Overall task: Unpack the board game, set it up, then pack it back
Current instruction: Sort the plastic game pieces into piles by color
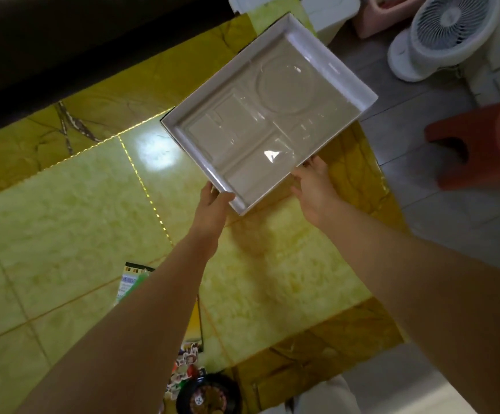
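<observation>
The white game box with a clear moulded plastic insert sits tilted at the far right of the yellow marble-patterned table. Its compartments look empty. My left hand grips the box's near corner, thumb over the rim. My right hand touches the near right edge with fingers under or against the wall. Under my left forearm lie a folded colourful game board, printed pieces and a black round wheel with a die at its middle.
The box overhangs the table's right edge. On the tiled floor beyond stand a white fan, a red-brown plastic stool and a pink stool. A dark sofa borders the table's far left.
</observation>
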A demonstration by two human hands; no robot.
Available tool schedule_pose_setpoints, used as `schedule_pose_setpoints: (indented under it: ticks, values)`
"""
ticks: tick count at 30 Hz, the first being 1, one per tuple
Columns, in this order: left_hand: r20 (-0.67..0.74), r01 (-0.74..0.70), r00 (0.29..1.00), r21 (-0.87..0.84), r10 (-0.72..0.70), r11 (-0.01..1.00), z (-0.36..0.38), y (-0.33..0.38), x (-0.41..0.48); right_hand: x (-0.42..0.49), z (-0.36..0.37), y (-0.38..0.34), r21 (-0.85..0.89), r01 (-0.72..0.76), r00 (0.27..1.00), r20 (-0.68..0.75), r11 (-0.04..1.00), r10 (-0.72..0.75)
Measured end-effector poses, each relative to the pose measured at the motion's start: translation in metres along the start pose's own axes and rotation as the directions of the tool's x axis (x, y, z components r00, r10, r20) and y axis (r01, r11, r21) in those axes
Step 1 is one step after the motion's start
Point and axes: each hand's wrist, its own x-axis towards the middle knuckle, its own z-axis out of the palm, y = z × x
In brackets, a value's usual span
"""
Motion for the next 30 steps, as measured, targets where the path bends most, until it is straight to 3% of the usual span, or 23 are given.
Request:
schedule_pose_setpoints:
  ticks: [4,8,12,18,20,22,24,26,30]
  values:
    - [0.089,-0.020,0.996,0.052,0.016,0.998,0.012,0.003,0.000,0.009,-0.009,-0.001,-0.191,0.061,0.998,0.039,0.980,-0.055]
    - [0.022,-0.097,0.995,0.196,0.094,0.976,0.012,-0.018,-0.012,-0.011,-0.007,0.020,-0.416,0.046,0.994,-0.074,0.908,-0.084]
    - [-0.107,-0.107,0.978,0.487,0.181,0.867,-0.013,-0.057,-0.031,-0.046,-0.007,0.053,-0.621,0.039,0.994,0.101,0.783,0.031]
    - [-0.299,-0.036,0.924,0.552,0.237,0.833,-0.049,-0.109,-0.086,-0.101,-0.004,0.104,-0.844,0.292,0.895,0.407,0.450,0.182]
    - [-0.317,-0.045,0.911,0.560,0.264,0.827,-0.057,-0.127,-0.102,-0.115,-0.008,0.125,-0.894,0.368,0.865,0.430,0.258,0.259]
    - [-0.356,-0.035,0.892,0.560,0.278,0.827,-0.067,-0.145,-0.118,-0.127,-0.013,0.144,-0.920,0.367,0.857,0.392,0.136,0.334]
    - [-0.414,-0.018,0.864,0.543,0.286,0.840,-0.078,-0.161,-0.131,-0.138,-0.014,0.158,-0.929,0.352,0.855,0.369,0.115,0.365]
    - [-0.466,-0.019,0.832,0.518,0.301,0.855,-0.094,-0.175,-0.139,-0.146,-0.005,0.167,-0.925,0.349,0.874,0.378,0.148,0.304]
    - [-0.580,0.024,0.769,0.445,0.268,0.895,-0.129,-0.193,-0.144,-0.162,0.035,0.177,-0.853,0.224,0.906,0.360,0.472,0.221]
